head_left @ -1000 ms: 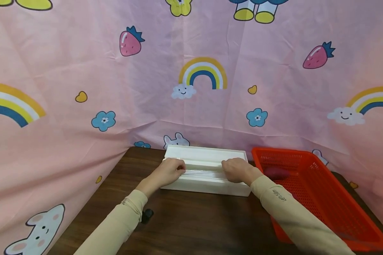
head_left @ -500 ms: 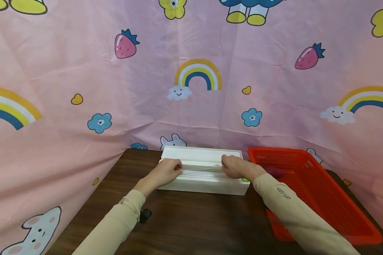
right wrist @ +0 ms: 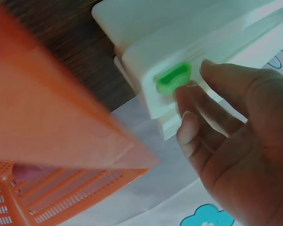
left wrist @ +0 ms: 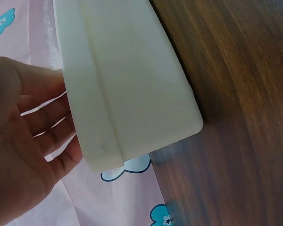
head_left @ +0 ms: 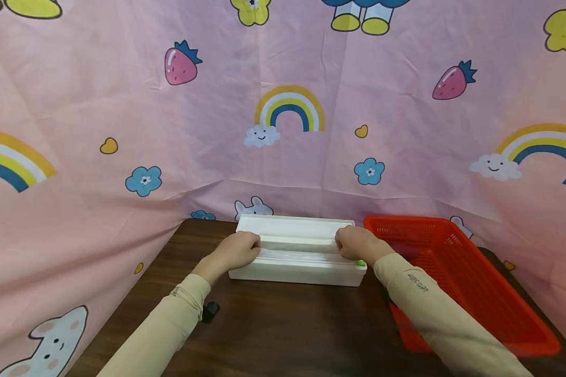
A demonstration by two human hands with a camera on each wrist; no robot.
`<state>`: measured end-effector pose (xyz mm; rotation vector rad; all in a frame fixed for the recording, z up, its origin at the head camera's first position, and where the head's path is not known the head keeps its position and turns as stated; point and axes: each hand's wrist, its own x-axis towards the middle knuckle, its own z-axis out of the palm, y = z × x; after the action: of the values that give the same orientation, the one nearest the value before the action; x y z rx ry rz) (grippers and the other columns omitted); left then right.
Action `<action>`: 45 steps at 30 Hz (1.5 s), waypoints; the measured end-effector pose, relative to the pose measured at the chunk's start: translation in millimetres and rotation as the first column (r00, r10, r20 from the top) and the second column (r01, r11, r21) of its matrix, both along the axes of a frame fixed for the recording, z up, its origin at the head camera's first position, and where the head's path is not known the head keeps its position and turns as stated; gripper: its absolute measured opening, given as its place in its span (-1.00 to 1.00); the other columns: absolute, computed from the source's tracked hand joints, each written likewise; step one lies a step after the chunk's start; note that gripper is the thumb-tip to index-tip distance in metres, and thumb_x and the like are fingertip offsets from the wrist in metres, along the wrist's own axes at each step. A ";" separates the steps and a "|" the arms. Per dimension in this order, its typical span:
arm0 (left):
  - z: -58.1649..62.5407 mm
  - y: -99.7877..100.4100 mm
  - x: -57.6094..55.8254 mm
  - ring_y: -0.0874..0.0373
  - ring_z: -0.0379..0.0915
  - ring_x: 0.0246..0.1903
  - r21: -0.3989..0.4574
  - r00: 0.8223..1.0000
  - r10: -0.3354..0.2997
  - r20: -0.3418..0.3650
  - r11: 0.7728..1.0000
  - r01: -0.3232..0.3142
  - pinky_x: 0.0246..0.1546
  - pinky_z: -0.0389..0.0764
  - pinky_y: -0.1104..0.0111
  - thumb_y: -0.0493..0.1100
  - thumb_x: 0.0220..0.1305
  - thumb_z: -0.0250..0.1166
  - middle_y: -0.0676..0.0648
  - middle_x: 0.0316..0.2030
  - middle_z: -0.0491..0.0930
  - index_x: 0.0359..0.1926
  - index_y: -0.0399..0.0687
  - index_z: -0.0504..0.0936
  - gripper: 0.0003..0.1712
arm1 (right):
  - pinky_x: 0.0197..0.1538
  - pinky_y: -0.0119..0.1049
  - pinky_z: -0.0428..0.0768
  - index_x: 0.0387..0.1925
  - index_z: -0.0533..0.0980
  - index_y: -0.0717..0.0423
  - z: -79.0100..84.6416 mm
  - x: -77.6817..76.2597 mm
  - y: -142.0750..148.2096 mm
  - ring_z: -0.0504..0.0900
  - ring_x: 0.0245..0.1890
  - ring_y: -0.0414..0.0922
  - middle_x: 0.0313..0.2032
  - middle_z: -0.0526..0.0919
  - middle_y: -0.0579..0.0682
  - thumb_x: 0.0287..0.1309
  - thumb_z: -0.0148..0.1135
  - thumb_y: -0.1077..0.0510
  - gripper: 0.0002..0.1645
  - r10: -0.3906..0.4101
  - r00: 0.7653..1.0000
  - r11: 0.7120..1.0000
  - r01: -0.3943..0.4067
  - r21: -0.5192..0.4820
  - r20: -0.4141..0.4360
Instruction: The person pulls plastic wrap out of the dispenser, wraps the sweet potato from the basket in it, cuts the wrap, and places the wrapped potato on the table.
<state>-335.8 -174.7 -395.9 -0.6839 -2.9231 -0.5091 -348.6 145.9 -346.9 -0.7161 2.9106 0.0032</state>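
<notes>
A long white cling film box [head_left: 297, 274] lies on the table with its lid [head_left: 292, 225] raised at the back. Clear cling film [head_left: 298, 255] stretches across its opening between my hands. My left hand [head_left: 239, 248] is curled at the box's left end, pinching the film edge. In the left wrist view, the fingertips of that hand [left wrist: 40, 106] are hidden behind the box wall. My right hand [head_left: 358, 244] grips the film near the right end. Its curled fingers [right wrist: 191, 129] lie right by a green cutter slider [right wrist: 173, 77], seen in the right wrist view.
An orange-red plastic basket [head_left: 481, 293] stands on the right under my right forearm, with a dark reddish thing inside. A small black object [head_left: 210, 312] lies on the dark wooden table [head_left: 283, 335] by my left sleeve. A patterned pink cloth [head_left: 207, 131] hangs behind.
Both hands have moved slightly outward along the box, my right hand toward its right end and my left toward its left. The green slider has come into view. The head view has shifted a little.
</notes>
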 end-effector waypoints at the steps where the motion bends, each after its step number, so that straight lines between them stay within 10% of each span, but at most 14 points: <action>1: 0.4 -0.2 -0.7 0.18 0.40 -0.47 -0.003 1.000 -0.002 -0.004 1.000 0.002 -0.38 0.45 0.30 -0.22 0.38 0.22 0.06 -0.48 0.57 -0.38 -0.03 0.65 -0.84 | -0.31 -0.26 0.54 -0.48 0.57 0.07 0.4 0.2 2.4 0.47 -0.47 -0.10 -0.52 0.58 -0.04 0.15 0.22 0.29 -0.87 0.008 1.000 1.000 -0.008 0.004 -0.014; 13: 5.3 2.2 -1.5 0.13 0.44 -0.46 -0.004 0.999 -0.013 -0.045 1.000 0.013 -0.36 0.51 0.25 -0.24 0.49 0.14 -0.05 -0.42 0.61 -0.18 -0.21 0.59 -0.86 | -0.38 -0.32 0.45 -0.51 0.46 0.13 3.5 0.1 9.8 0.45 -0.52 -0.11 -0.57 0.52 0.01 0.15 0.10 0.36 -0.84 0.054 0.995 0.993 -0.062 -0.104 -0.080; 23: 2.9 -0.6 -0.8 0.23 0.33 -0.55 0.097 0.999 -0.054 -0.011 0.994 0.054 -0.42 0.41 0.35 -0.30 0.29 0.25 0.02 -0.45 0.64 -0.29 -0.14 0.78 -0.84 | -0.34 -0.30 0.62 -0.38 0.62 0.19 13.2 -0.8 13.0 0.53 -0.46 -0.10 -0.46 0.66 0.03 0.13 0.24 0.30 -0.94 -0.054 0.998 0.980 0.060 -0.187 0.037; 31: 3.4 1.0 -0.8 0.11 0.68 -0.26 0.120 0.996 0.026 -0.082 0.993 -0.016 -0.16 0.67 0.18 -0.20 0.28 0.41 -0.02 -0.28 0.80 -0.29 -0.06 0.85 -0.90 | -0.26 -0.27 0.63 -0.40 0.69 0.14 10.4 1.1 13.6 0.52 -0.41 -0.09 -0.43 0.68 0.00 0.12 0.32 0.28 -0.95 -0.037 0.999 0.990 0.037 -0.135 0.002; 45: 6.0 -8.5 -0.8 0.14 0.68 -0.27 0.207 0.994 0.066 -0.084 0.977 -0.048 -0.22 0.66 0.24 -0.13 0.22 0.48 0.01 -0.29 0.81 -0.33 0.01 0.86 -0.93 | -0.23 -0.24 0.68 -0.45 0.72 0.10 16.5 10.9 24.4 0.53 -0.45 -0.12 -0.47 0.70 -0.04 0.17 0.28 0.28 -0.85 -0.040 0.996 0.983 0.024 -0.181 -0.085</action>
<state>-336.6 -183.2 -389.9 -0.5785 -2.7468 -0.7390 -337.7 170.3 -330.4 -0.7132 3.0351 -0.2408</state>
